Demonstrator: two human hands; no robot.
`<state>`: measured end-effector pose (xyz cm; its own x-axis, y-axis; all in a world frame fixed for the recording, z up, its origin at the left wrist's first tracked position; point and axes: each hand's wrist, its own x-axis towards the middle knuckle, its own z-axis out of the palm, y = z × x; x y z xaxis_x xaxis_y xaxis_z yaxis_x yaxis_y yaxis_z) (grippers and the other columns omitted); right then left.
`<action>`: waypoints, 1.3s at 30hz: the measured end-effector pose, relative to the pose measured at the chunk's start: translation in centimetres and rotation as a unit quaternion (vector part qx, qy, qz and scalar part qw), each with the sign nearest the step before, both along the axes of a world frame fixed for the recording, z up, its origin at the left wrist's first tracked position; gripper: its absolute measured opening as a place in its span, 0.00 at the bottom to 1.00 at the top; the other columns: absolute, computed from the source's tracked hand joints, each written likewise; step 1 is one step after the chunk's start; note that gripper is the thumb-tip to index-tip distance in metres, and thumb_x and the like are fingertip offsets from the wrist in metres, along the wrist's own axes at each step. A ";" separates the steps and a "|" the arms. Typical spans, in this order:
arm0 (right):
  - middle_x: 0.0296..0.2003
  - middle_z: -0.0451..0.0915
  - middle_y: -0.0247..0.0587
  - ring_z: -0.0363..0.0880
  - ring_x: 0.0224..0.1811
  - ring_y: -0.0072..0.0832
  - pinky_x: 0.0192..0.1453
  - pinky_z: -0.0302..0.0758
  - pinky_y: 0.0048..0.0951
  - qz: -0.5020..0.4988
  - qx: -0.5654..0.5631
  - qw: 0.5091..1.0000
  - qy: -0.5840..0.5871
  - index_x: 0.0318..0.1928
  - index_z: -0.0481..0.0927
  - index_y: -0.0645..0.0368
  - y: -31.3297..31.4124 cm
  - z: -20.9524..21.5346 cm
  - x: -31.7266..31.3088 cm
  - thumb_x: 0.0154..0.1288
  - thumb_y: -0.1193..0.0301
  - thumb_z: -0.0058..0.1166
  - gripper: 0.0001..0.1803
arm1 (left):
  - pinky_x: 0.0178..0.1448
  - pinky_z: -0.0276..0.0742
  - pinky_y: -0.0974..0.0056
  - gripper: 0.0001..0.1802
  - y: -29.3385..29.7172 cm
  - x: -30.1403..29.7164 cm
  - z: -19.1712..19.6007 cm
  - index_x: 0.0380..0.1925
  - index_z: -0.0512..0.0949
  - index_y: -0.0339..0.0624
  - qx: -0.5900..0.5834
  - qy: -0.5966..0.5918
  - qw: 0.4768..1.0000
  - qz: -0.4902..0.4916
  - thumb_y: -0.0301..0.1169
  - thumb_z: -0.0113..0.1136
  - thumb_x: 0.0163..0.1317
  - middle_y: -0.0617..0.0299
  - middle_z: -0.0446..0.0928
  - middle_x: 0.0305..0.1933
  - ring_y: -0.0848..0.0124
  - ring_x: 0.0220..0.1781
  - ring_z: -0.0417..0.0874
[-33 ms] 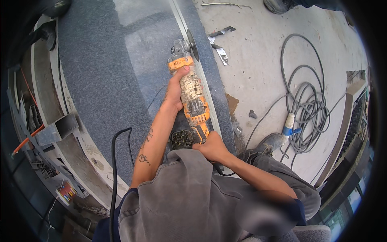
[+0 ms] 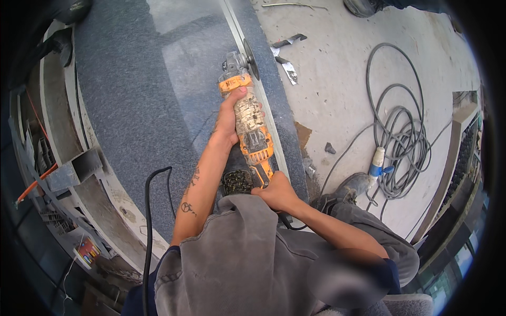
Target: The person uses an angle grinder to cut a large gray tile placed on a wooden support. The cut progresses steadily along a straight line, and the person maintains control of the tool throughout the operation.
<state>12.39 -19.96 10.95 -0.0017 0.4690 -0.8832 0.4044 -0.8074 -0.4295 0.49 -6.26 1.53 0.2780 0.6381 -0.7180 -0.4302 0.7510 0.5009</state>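
An orange and grey angle grinder (image 2: 250,113), its body wrapped in worn, dirty light tape, is held in both hands. My left hand (image 2: 230,116) wraps round the taped body behind the head. Farther back, my right hand (image 2: 276,192) closes round the rear handle. The thin dark disc (image 2: 251,59) stands on edge over a long pale metal strip (image 2: 270,118); whether it touches the strip cannot be told. Below the strip lies a blue-grey carpeted surface (image 2: 126,95), with a glossy panel (image 2: 197,79) on it.
A small container of dark bits (image 2: 238,181) sits by my lap. Black cable (image 2: 149,221) loops at my left. On the concrete floor to the right lie a coiled cable (image 2: 403,152), a blue and white plug (image 2: 377,162) and scraps (image 2: 289,71). Another person's shoe (image 2: 361,7) shows at the top.
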 end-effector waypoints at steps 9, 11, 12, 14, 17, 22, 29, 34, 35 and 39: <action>0.12 0.76 0.41 0.76 0.12 0.25 0.17 0.71 0.28 -0.006 -0.055 0.995 0.089 0.15 0.75 0.66 4.0 -2.2 0.7 0.52 0.71 0.60 0.14 | 0.33 0.88 0.58 0.34 4.6 -0.3 -1.3 0.53 0.68 0.31 0.019 0.007 1.000 -0.013 0.51 0.58 0.59 0.49 0.79 0.34 0.61 0.32 0.87; 0.14 0.77 0.43 0.76 0.13 0.26 0.18 0.72 0.30 0.015 -0.064 0.996 0.064 0.18 0.76 0.69 2.8 -1.7 0.5 0.51 0.70 0.61 0.14 | 0.33 0.88 0.58 0.34 3.2 -0.2 -1.1 0.54 0.68 0.32 0.009 0.002 1.000 -0.009 0.51 0.58 0.59 0.49 0.79 0.34 0.61 0.32 0.87; 0.15 0.77 0.43 0.76 0.13 0.27 0.19 0.72 0.31 0.021 -0.060 0.996 0.056 0.19 0.76 0.70 2.0 -1.5 0.4 0.50 0.69 0.61 0.14 | 0.33 0.88 0.58 0.34 2.1 -0.2 -0.8 0.54 0.68 0.33 0.003 -0.004 1.000 -0.007 0.51 0.58 0.59 0.49 0.79 0.34 0.61 0.32 0.87; 0.16 0.78 0.44 0.76 0.15 0.28 0.20 0.72 0.32 0.013 -0.041 0.998 0.035 0.22 0.77 0.72 0.6 -0.9 0.2 0.49 0.69 0.61 0.15 | 0.33 0.88 0.58 0.34 0.6 -0.1 -0.5 0.55 0.68 0.34 -0.003 -0.002 1.000 0.000 0.50 0.58 0.59 0.49 0.79 0.34 0.61 0.32 0.87; 0.18 0.80 0.51 0.79 0.15 0.34 0.23 0.76 0.35 -0.002 -0.064 0.998 0.018 0.24 0.78 0.74 0.0 -0.6 0.3 0.49 0.69 0.64 0.15 | 0.34 0.88 0.58 0.34 0.0 0.0 -0.4 0.55 0.68 0.35 0.000 -0.006 1.000 -0.004 0.51 0.58 0.58 0.49 0.79 0.34 0.61 0.32 0.87; 0.14 0.77 0.43 0.77 0.13 0.27 0.18 0.73 0.31 -0.016 -0.066 0.994 0.082 0.17 0.76 0.69 3.4 -1.6 0.4 0.51 0.71 0.61 0.14 | 0.31 0.88 0.57 0.34 3.8 -0.1 -0.9 0.52 0.69 0.31 0.010 0.003 1.000 -0.004 0.51 0.57 0.59 0.49 0.79 0.33 0.61 0.30 0.86; 0.18 0.80 0.46 0.81 0.20 0.32 0.28 0.77 0.32 0.036 -0.049 0.998 0.021 0.22 0.78 0.72 1.4 -0.8 0.5 0.48 0.68 0.62 0.15 | 0.34 0.88 0.58 0.33 1.3 0.0 -0.5 0.55 0.68 0.35 -0.004 -0.004 1.000 -0.004 0.49 0.58 0.59 0.48 0.79 0.34 0.60 0.32 0.87; 0.16 0.79 0.47 0.79 0.17 0.31 0.25 0.76 0.32 0.011 -0.024 1.000 0.015 0.20 0.77 0.72 -0.1 -0.9 0.4 0.48 0.69 0.62 0.14 | 0.34 0.88 0.58 0.33 0.0 0.1 -0.5 0.54 0.69 0.34 0.013 -0.010 1.000 -0.004 0.50 0.58 0.59 0.48 0.79 0.34 0.61 0.32 0.87; 0.15 0.78 0.46 0.79 0.16 0.31 0.23 0.75 0.32 0.010 -0.034 0.998 0.045 0.19 0.77 0.71 0.6 -1.3 0.5 0.49 0.70 0.62 0.14 | 0.33 0.88 0.58 0.32 0.9 0.0 -0.7 0.54 0.69 0.34 0.011 -0.005 1.000 -0.005 0.50 0.58 0.59 0.49 0.79 0.34 0.61 0.32 0.86; 0.13 0.76 0.40 0.76 0.13 0.25 0.17 0.72 0.28 -0.018 -0.065 0.994 0.091 0.16 0.75 0.66 3.3 -2.7 0.5 0.52 0.72 0.60 0.14 | 0.31 0.87 0.58 0.32 4.2 -0.2 -1.3 0.51 0.70 0.32 0.018 0.004 1.000 -0.012 0.50 0.57 0.60 0.50 0.79 0.33 0.62 0.31 0.86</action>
